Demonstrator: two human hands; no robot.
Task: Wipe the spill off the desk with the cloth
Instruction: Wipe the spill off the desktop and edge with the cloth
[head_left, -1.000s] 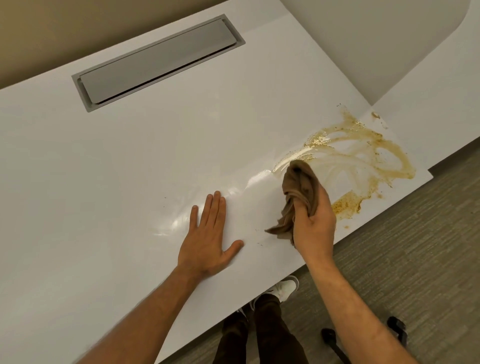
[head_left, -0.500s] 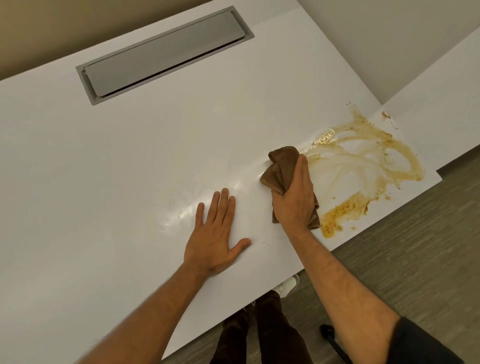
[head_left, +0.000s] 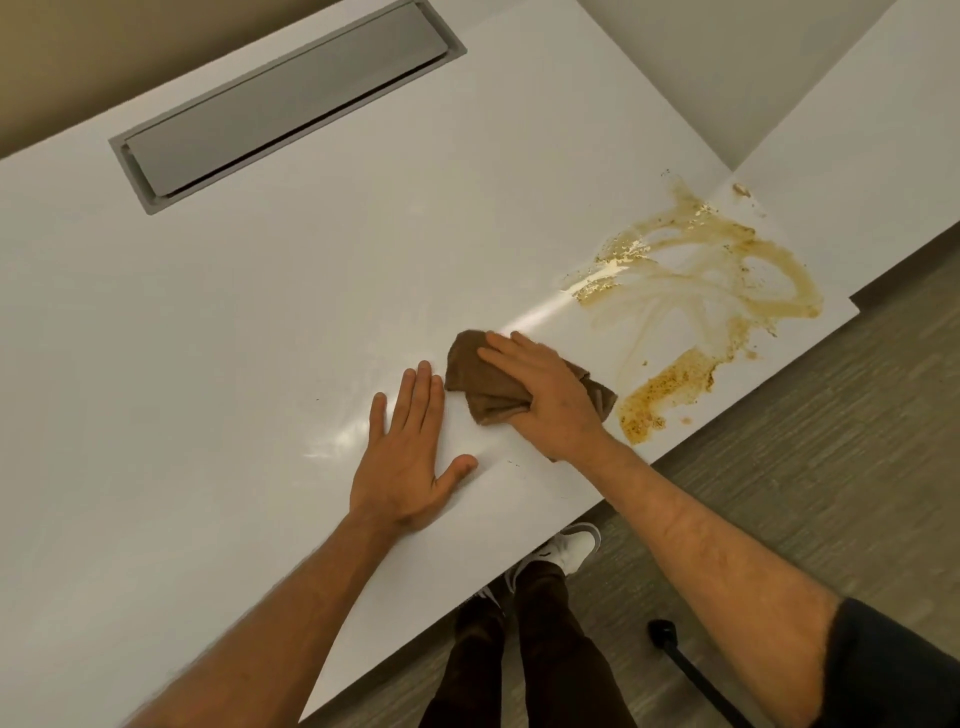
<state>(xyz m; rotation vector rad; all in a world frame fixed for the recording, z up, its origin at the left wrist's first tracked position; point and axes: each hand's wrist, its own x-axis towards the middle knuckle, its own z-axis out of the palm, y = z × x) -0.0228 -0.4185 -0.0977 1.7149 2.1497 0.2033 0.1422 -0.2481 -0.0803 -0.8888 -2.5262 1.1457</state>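
Note:
A yellow-brown smeared spill (head_left: 711, 291) covers the right corner of the white desk (head_left: 234, 312), with a thick speckled patch (head_left: 660, 395) near the front edge. My right hand (head_left: 545, 395) presses a crumpled brown cloth (head_left: 478, 384) flat on the desk, just left of the spill. The cloth pokes out from under the hand on both sides. My left hand (head_left: 410, 447) lies flat on the desk with fingers together, its fingertips almost touching the cloth's left edge.
A grey cable hatch (head_left: 280, 104) is set into the desk at the back left. A second white desk (head_left: 883, 156) adjoins on the right. The front edge runs diagonally; below it are my legs, a white shoe (head_left: 571, 545) and a black chair base (head_left: 675, 654).
My right hand has dragged the cloth leftward, out of the spill's left side and toward my left hand, going from gripping it upright to pressing it flat. The left hand stayed put.

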